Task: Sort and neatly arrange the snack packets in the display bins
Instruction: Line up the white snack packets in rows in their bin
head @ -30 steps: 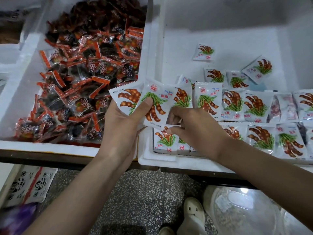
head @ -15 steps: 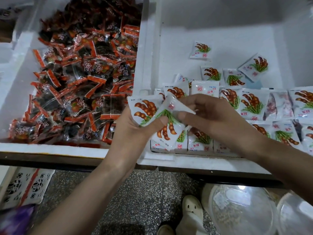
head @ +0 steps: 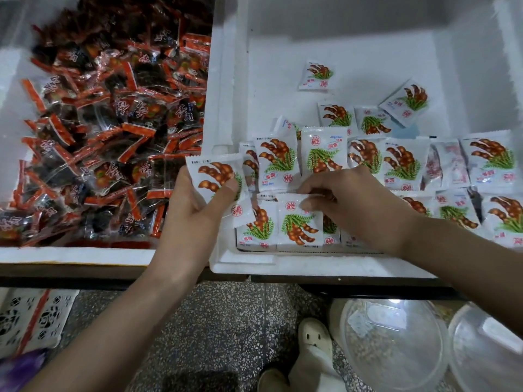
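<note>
Two white foam bins stand side by side. The right bin (head: 283,267) holds white tamarind packets laid in rows along its front, with a few loose ones (head: 317,76) farther back. My left hand (head: 192,210) grips a white tamarind packet (head: 215,176) over the wall between the bins, thumb on its face. My right hand (head: 348,205) pinches the top edge of another white packet (head: 300,224) that lies in the front row at the bin's near left corner. The left bin (head: 70,254) is piled with dark red-trimmed snack packets (head: 113,123).
Below the shelf edge is a speckled floor with a white shoe (head: 314,338). Two clear round plastic lids or bowls (head: 393,346) lie at lower right. A white perforated basket (head: 31,318) stands at lower left. The back half of the right bin shows bare foam.
My right hand has taken one packet from my left hand's stack and set it down into the front row. My left hand has one packet showing, held higher and more to the left.
</note>
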Demonstrator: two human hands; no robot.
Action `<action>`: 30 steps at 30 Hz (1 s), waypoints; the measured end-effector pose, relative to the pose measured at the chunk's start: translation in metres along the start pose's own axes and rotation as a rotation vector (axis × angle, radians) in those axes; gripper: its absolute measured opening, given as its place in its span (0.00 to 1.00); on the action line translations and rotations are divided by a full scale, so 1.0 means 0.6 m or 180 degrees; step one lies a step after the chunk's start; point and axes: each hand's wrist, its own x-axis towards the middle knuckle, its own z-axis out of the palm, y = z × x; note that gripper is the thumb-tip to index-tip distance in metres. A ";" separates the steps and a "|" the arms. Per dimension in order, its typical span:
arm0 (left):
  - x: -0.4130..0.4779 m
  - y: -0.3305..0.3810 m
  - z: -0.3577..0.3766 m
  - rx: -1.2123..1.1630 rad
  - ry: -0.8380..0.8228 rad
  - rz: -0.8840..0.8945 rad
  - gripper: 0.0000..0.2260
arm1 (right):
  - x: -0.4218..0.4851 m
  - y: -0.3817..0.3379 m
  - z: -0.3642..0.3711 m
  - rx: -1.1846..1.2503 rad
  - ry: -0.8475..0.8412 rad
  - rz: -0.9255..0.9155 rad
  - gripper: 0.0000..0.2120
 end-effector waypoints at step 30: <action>-0.003 -0.008 0.095 0.0903 -0.0814 0.0670 0.10 | -0.038 0.022 -0.061 0.1382 0.0646 0.0191 0.05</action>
